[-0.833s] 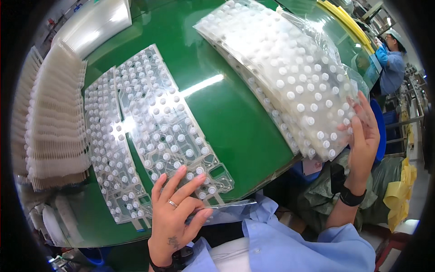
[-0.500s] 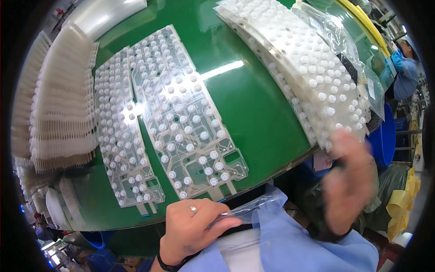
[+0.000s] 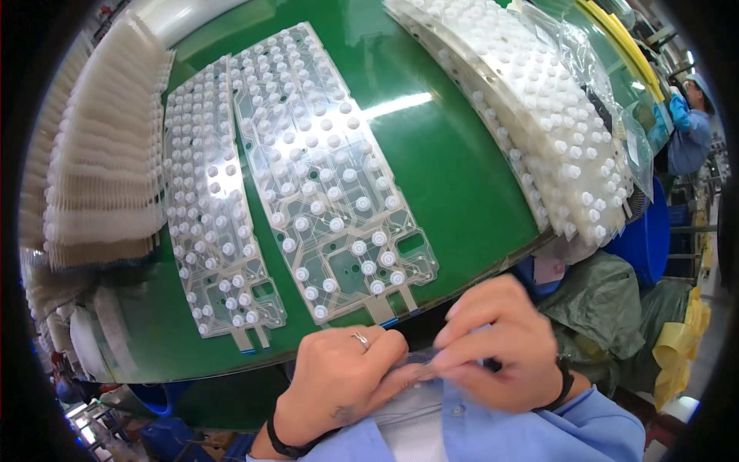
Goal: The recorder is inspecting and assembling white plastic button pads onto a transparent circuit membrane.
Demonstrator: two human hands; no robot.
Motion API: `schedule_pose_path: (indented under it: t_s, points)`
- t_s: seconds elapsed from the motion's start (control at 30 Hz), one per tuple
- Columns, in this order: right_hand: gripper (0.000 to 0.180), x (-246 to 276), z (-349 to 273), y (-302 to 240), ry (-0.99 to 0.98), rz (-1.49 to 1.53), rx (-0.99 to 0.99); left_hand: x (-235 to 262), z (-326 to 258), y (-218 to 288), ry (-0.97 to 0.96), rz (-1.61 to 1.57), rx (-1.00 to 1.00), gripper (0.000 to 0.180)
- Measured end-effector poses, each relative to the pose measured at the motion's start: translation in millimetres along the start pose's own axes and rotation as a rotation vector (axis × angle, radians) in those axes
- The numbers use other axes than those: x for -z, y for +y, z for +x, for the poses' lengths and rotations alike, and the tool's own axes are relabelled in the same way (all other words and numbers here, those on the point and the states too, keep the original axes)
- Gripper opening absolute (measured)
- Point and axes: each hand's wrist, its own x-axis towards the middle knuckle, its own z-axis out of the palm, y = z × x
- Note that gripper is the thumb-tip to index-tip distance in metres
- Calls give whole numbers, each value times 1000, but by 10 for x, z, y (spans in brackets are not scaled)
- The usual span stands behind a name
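Observation:
In front of my body, my left hand [image 3: 335, 377] pinches a piece of clear plastic film [image 3: 418, 359] between thumb and fingers. My right hand [image 3: 500, 346] meets it there, its thumb and fingertips closed on the same film. The hands hide most of the film. Just beyond them, two clear printed keyboard membrane sheets with white domes lie on the green table [image 3: 454, 169]: a wider sheet [image 3: 339, 262] and, left of it, a narrower sheet [image 3: 208, 223]. Their short tails point toward me.
At the left stands a tall pile of membrane sheets [image 3: 108, 169]. Another stack of domed sheets [image 3: 539, 100] reaches the table edge at the right, beside clear plastic bags [image 3: 577, 54]. Beyond are a blue bin [image 3: 647, 239], a dark green bag [image 3: 593, 300] and another person [image 3: 687, 131].
My right hand has come from the right-hand stack to beside my left hand, and its fingers have closed on the film. The view has shifted slightly.

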Motion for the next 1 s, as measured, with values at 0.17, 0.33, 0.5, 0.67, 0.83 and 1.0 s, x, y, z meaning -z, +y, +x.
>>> schedule_pose_path:
  t_s: [0.17, 0.33, 0.5, 0.67, 0.83, 1.0]
  points:
    - [9, 177, 97, 326, 208, 139, -186, 121, 31, -153, 174, 100, -80, 40]
    - [5, 162, 276, 473, 135, 199, -429, 28, 24, -261, 5, 216, -74, 38]
    - [4, 77, 463, 487, 79, 14, -432, -11, 31, -273, 24, 210, -63, 36]
    - [4, 15, 536, 504, 81, -113, -438, -25, 30, -306, 26, 215, -75, 37]
    - [3, 19, 561, 508, 54, -160, -449, -14, 10, -344, -4, 212, -88, 39]
    - [3, 6, 551, 496, 53, -157, -451, -21, 8, -346, 0, 216, -94, 39]
